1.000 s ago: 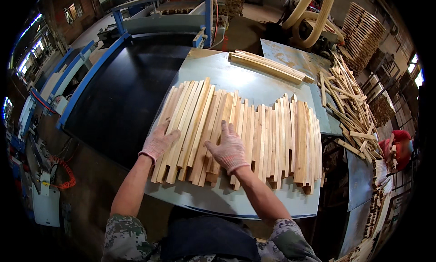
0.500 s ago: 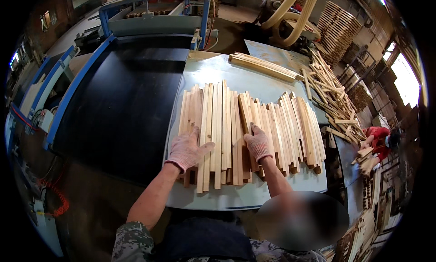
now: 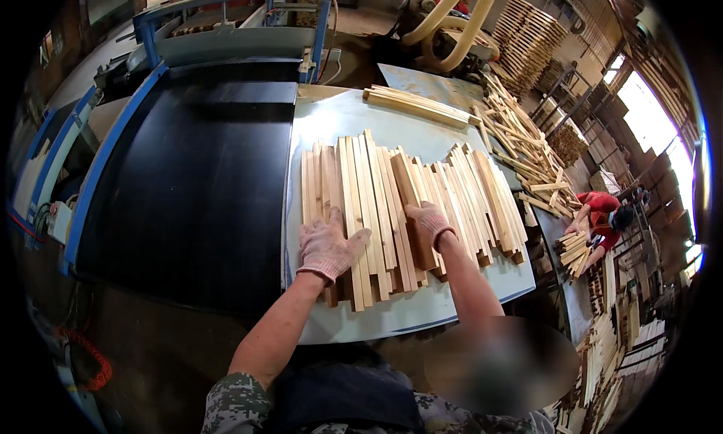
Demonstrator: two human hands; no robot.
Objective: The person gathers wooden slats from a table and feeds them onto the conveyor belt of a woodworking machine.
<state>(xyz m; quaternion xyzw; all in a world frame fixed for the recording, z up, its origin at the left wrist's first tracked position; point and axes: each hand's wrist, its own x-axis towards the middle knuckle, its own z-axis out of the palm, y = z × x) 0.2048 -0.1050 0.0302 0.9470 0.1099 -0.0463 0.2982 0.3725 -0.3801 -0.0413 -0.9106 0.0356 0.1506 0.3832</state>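
Note:
Many pale wooden strips [image 3: 363, 201] lie side by side, lengthwise away from me, on a light grey sheet-topped table [image 3: 331, 325]. My left hand [image 3: 330, 247], in a pale knitted glove, rests flat on the strips at the left of the row, fingers spread and thumb out to the right. My right hand [image 3: 432, 225], gloved alike, bends its fingers over a thicker wooden strip [image 3: 408, 179] near the middle of the row. That strip stands slightly proud, its darker side showing. The undersides of the right fingers are hidden.
A black conveyor belt [image 3: 188, 193] with a blue frame adjoins the table on the left. A small bundle of strips [image 3: 418, 106] lies at the table's far side. Beyond, on the right, are a loose heap of strips [image 3: 523, 137] and a person in red [image 3: 602, 216] holding wood.
The view has shifted a little. My right hand has moved left onto the thicker strip, its fingers bent more. The left hand stays spread on the strips. The person in red has moved.

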